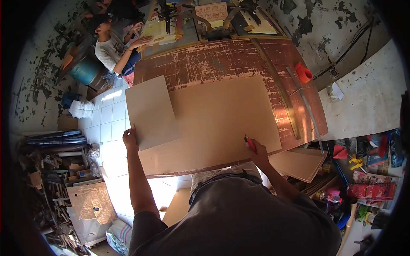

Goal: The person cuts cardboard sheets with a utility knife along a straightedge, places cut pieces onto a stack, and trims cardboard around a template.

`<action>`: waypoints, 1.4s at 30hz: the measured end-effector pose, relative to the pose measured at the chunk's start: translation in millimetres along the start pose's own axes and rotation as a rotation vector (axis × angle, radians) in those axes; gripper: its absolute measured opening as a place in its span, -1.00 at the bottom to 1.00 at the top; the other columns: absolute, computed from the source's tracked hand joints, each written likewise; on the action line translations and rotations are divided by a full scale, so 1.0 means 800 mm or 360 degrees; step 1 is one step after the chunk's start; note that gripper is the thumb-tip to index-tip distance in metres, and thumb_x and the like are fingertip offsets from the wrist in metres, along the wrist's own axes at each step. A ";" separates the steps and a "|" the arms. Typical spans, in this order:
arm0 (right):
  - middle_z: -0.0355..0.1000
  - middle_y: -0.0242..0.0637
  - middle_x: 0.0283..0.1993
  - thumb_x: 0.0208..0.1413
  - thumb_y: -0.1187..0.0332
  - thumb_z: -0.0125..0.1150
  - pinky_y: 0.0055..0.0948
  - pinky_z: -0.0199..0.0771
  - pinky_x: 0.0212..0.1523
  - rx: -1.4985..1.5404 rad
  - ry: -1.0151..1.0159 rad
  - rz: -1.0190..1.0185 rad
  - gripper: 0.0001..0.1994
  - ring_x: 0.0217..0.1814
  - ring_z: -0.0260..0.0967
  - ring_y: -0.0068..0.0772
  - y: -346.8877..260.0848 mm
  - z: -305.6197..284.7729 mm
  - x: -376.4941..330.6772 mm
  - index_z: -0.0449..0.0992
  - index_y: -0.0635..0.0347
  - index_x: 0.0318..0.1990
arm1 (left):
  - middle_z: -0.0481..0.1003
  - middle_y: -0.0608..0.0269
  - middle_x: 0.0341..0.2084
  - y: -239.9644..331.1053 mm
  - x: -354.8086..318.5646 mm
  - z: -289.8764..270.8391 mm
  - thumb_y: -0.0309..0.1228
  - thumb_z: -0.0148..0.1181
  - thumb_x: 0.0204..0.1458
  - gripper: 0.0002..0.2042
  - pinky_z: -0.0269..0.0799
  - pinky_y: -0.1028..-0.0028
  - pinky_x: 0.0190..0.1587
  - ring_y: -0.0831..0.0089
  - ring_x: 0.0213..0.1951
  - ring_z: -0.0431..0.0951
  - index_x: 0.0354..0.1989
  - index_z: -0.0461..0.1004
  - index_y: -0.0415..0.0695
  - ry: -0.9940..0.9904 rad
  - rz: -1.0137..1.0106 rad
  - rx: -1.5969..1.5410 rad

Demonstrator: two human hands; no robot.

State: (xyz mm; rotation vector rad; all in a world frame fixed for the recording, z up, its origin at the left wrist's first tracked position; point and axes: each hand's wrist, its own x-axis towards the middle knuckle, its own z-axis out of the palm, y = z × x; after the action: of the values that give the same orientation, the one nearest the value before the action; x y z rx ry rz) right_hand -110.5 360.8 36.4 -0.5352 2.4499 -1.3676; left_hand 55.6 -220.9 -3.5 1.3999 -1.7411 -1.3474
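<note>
A grey rectangular board (151, 112) lies at the left of the table, partly over a large brown board (224, 117) and sticking out past the table's left edge. My left hand (130, 138) is closed on the grey board's lower left edge, its thumb on top. In my right hand (257, 152) is a red-handled cutter knife (250, 144), held above the near right part of the brown board. Its tip points up and to the left. Whether the tip touches the board, I cannot tell.
Across the worn red-brown table (200, 64), a long wooden strip (277, 89) and a metal ruler (306, 109) lie at the right, near a red ring-shaped object (303, 73). Another person (112, 49) works at the far left. Stacked boards (299, 164) sit below the right edge.
</note>
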 end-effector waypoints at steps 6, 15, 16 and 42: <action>0.25 -0.24 -0.56 0.30 0.15 0.17 -0.38 0.27 -0.46 -0.0203 0.0438 0.0192 -0.71 -0.51 0.21 -0.50 0.055 -0.097 0.062 0.47 0.25 -0.19 | 0.54 0.05 -0.18 0.025 -0.027 0.115 -0.39 0.10 0.25 -0.74 0.54 0.23 -0.08 0.23 -0.15 0.56 -0.03 0.44 -0.35 0.0017 -0.0200 -0.0723; 0.32 -0.26 -0.44 0.14 0.22 0.27 -0.27 0.39 -0.36 -0.0342 0.0566 0.0622 -0.66 -0.43 0.33 -0.43 0.279 -0.237 0.130 0.33 0.23 -0.11 | 0.51 0.09 -0.08 -0.015 -0.020 0.294 -0.49 0.16 0.15 -0.82 0.46 0.15 0.07 0.23 -0.02 0.51 -0.11 0.35 -0.23 -0.0488 -0.0425 -0.2325; 0.36 -0.20 -0.37 0.11 0.24 0.28 -0.22 0.41 -0.30 -0.0149 0.0567 0.0805 -0.61 -0.37 0.39 -0.36 0.304 -0.246 0.121 0.27 0.22 -0.03 | 0.51 0.09 -0.08 -0.006 -0.019 0.321 -0.49 0.16 0.15 -0.82 0.46 0.15 0.07 0.23 -0.02 0.51 -0.11 0.35 -0.23 -0.0510 -0.0429 -0.2319; 0.30 0.08 0.25 0.00 0.17 0.48 -0.25 0.26 0.28 -0.0494 -0.0138 0.0681 -0.18 0.31 0.28 -0.05 0.146 -0.356 0.152 0.19 0.43 0.31 | 0.54 0.20 -0.18 -0.003 -0.475 0.247 -0.41 0.19 0.14 -0.61 0.42 0.44 -0.15 0.44 -0.18 0.52 0.15 0.42 -0.20 0.0666 -0.0415 -0.0711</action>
State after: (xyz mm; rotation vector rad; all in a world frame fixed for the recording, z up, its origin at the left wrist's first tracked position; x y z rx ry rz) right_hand -358.5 576.7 73.3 -0.1135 2.5235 -0.7883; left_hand 11.4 204.8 -10.9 1.5372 -0.9450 -1.3457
